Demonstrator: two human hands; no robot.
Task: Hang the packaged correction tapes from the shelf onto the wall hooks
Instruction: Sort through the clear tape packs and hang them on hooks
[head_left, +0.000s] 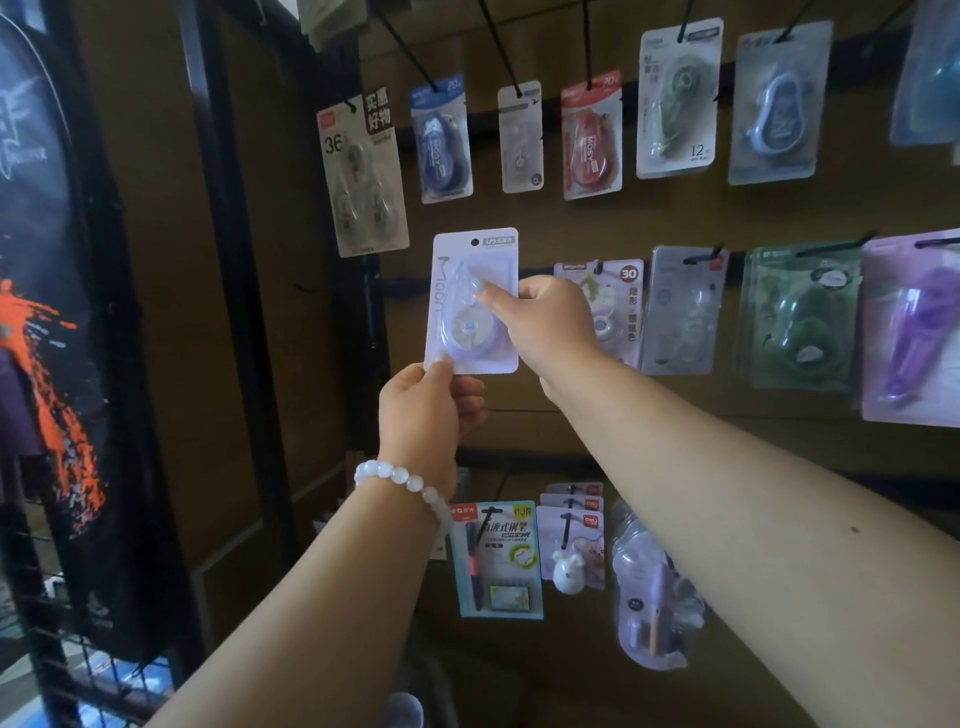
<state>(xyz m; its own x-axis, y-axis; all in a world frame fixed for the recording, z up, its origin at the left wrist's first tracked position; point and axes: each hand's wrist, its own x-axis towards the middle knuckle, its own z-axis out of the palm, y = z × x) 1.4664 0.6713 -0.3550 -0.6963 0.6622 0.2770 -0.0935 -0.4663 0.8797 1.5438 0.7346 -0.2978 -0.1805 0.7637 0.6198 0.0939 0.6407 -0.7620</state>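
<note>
A white packaged correction tape with a pale purple dispenser is held upright against the brown wall, at the left end of the middle row. My left hand pinches its bottom left corner. My right hand pinches its right edge, thumb across the blister. The hang hole at the card's top shows dark; no hook is seen through it. A black rail runs behind the package.
Packaged correction tapes hang on black hooks in the top row and in the middle row to the right. Lower down hang a pen pack and other packs. A black metal rack with a hanging bag stands at the left.
</note>
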